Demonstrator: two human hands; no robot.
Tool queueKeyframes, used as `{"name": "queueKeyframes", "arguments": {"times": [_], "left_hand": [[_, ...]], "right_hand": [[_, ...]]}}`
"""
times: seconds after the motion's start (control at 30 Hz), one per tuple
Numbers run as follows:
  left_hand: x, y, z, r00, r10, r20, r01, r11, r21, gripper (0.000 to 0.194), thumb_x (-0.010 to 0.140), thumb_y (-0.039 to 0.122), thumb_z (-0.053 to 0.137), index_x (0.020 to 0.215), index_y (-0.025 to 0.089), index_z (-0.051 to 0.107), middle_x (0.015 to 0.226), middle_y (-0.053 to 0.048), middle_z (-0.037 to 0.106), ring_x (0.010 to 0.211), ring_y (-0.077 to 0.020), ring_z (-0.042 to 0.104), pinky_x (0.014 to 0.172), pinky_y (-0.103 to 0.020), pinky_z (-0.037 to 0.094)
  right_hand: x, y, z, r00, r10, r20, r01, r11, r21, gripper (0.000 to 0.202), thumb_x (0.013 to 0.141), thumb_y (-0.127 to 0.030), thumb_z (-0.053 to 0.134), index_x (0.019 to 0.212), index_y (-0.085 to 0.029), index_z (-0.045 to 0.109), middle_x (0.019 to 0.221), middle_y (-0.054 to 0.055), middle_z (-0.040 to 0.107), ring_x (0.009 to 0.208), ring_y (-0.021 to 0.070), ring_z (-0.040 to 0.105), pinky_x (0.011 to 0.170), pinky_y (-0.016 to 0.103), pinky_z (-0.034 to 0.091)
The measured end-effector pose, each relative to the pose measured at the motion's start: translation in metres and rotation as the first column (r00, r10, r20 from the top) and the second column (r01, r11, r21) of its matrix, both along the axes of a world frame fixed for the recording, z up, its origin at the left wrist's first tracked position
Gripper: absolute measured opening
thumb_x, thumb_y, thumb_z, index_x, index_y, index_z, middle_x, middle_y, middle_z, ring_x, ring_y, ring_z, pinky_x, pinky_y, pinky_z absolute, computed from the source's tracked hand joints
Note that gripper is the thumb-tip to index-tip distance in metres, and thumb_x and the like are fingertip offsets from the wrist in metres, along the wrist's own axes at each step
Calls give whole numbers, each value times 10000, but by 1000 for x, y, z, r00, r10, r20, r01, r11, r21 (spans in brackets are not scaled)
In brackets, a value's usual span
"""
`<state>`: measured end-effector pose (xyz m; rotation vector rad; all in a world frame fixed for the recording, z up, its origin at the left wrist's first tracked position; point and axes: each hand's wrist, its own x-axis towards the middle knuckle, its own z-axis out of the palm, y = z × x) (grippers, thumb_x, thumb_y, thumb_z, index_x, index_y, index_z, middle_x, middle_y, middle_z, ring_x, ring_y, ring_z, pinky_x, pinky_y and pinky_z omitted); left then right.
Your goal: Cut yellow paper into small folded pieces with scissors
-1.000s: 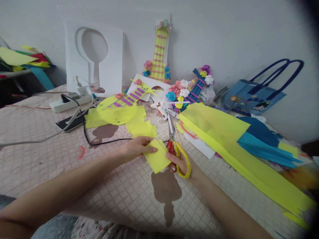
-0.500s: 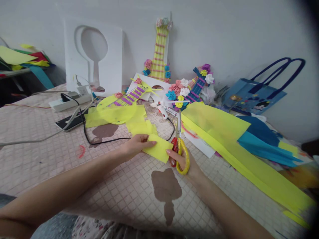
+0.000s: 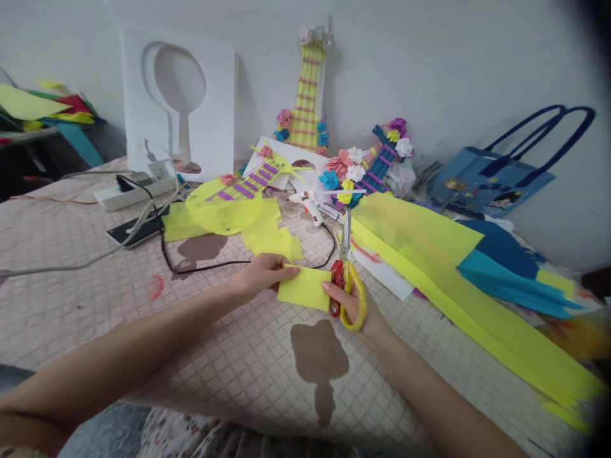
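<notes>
A small rectangle of yellow crepe paper [image 3: 305, 289] is stretched between my two hands above the quilted cover. My left hand [image 3: 268, 275] pinches its upper left corner between thumb and fingers. At its right edge, the thumb of my right hand [image 3: 360, 308] presses on the paper. That same hand also carries scissors [image 3: 352, 289] with yellow and red handles, blades pointing away from me. More yellow pieces [image 3: 272, 238] lie just beyond my left hand. A white glue gun [image 3: 311, 207] rests behind the paper, its black cord curving toward my left hand.
Long yellow crepe sheets [image 3: 429, 254] spread along the right, beside blue paper [image 3: 515, 280] and a blue bag [image 3: 491, 175]. Flower-trimmed paper guitars [image 3: 308, 102] stand at the back. A power strip [image 3: 136, 191], phone [image 3: 136, 230] and cables lie left, before a cut-out white board [image 3: 219, 114].
The yellow paper has turned from a slant to nearly level. My right hand, with the scissors, has shifted slightly right, while my left hand still pinches the paper.
</notes>
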<state>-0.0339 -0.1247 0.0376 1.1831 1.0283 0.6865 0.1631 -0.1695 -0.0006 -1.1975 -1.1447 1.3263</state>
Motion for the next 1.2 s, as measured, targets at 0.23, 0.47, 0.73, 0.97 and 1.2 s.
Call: {"name": "queueKeyframes", "arguments": {"times": [0.23, 0.47, 0.73, 0.97, 1.2], "left_hand": [[0, 3, -8, 999, 21, -28, -21, 999, 29, 320, 668, 371, 703, 621, 139, 489, 486, 58, 460, 431, -41, 394, 416, -178, 272], [-1, 5, -7, 998, 44, -32, -42, 997, 62, 279, 693, 338, 684, 636, 144, 492, 491, 49, 481, 438, -50, 424, 417, -178, 302], [-3, 10, -12, 996, 90, -1, -89, 993, 73, 299, 678, 366, 692, 649, 148, 489, 541, 32, 508, 477, -68, 473, 453, -193, 352], [-4, 12, -11, 995, 96, -10, -94, 991, 94, 290, 706, 335, 676, 621, 149, 472, 511, 51, 444, 436, -37, 399, 418, -178, 278], [-3, 9, -7, 995, 95, 16, -96, 993, 69, 305, 683, 357, 692, 618, 151, 475, 510, 58, 439, 435, -41, 393, 422, -186, 267]], "right_hand": [[-2, -1, 0, 1000, 27, -12, -27, 999, -43, 313, 680, -412, 718, 791, -208, 508, 520, -63, 509, 386, 79, 458, 367, 200, 368], [-2, -1, 4, 1000, 17, -11, -17, 999, -29, 316, 679, -384, 720, 775, -199, 483, 522, -77, 497, 373, 70, 453, 375, 207, 387], [-2, 0, 3, 999, 14, -52, -16, 1000, -27, 340, 661, -347, 737, 830, -211, 475, 564, -88, 505, 370, 60, 441, 387, 215, 400], [-2, -1, 8, 1000, 16, -26, -16, 1000, -21, 335, 648, -349, 731, 801, -207, 470, 558, -88, 501, 380, 60, 442, 392, 215, 409], [-5, -3, 7, 988, 81, -135, -84, 996, -15, 308, 722, -404, 688, 823, -224, 459, 467, -108, 435, 372, 66, 409, 402, 207, 394]]}}
